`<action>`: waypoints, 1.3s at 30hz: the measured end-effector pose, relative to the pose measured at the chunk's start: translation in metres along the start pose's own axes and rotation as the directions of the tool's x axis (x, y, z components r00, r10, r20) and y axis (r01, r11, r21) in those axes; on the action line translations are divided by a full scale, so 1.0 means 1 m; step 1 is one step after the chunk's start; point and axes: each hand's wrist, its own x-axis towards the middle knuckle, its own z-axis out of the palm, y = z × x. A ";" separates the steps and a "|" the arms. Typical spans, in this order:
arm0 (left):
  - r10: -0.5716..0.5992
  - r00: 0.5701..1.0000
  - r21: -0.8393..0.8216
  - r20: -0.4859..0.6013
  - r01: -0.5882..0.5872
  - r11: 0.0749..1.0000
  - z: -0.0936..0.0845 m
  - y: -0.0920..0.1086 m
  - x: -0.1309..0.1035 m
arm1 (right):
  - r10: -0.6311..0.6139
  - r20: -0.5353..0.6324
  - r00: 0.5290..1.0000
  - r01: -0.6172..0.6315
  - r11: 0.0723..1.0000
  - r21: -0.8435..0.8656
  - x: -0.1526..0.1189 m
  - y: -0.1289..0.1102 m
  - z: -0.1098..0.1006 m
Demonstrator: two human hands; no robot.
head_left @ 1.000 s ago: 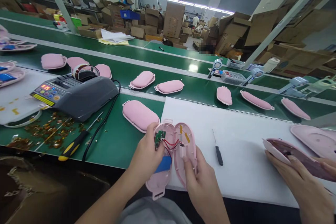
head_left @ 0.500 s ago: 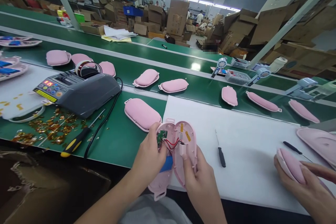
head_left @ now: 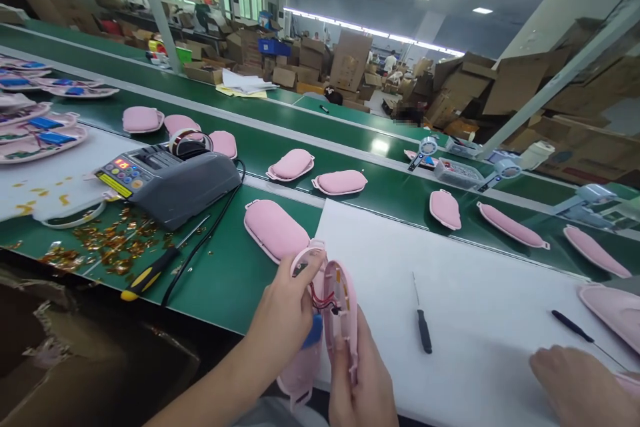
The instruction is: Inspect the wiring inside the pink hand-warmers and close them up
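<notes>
Between my hands is a pink plastic case in two halves, joined by red and black wires (head_left: pixel 324 300). My left hand (head_left: pixel 286 307) grips the left half-shell (head_left: pixel 299 373), which carries a partly hidden green circuit board and a blue block (head_left: pixel 313 332). In my right hand (head_left: pixel 365 370), the other half-shell (head_left: pixel 351 307) stands nearly edge-on, its inside facing left, with yellow tape strips in it. My right thumb presses inside near a small white part. A closed pink case (head_left: pixel 277 230) lies just beyond my left hand.
A grey tape dispenser (head_left: pixel 175 180), a yellow-black screwdriver (head_left: pixel 150 273) and amber tape scraps (head_left: pixel 117 243) are at left. A black screwdriver (head_left: pixel 423 327) lies on the white sheet (head_left: pixel 470 307). Another person's hand (head_left: pixel 580 373) is at right. Pink cases (head_left: pixel 341 181) line the green bench.
My right hand has turned its half-shell from facing up to nearly edge-on, closer to the left half. The view has tilted up. The other person's hand has moved lower.
</notes>
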 end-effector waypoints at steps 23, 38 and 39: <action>-0.043 0.998 -0.419 0.037 0.054 0.906 -0.005 -0.003 -0.002 | 0.022 0.467 0.884 -0.338 0.721 0.605 0.043 -0.007 -0.024; -0.064 0.927 -0.929 0.368 0.370 0.020 0.022 -0.009 0.004 | 0.149 0.461 0.875 -0.382 0.799 0.465 0.034 -0.005 -0.015; -0.046 0.917 -0.919 0.395 0.394 -0.026 0.023 -0.009 0.004 | 0.145 0.450 0.881 -0.360 0.823 0.439 0.034 -0.004 -0.014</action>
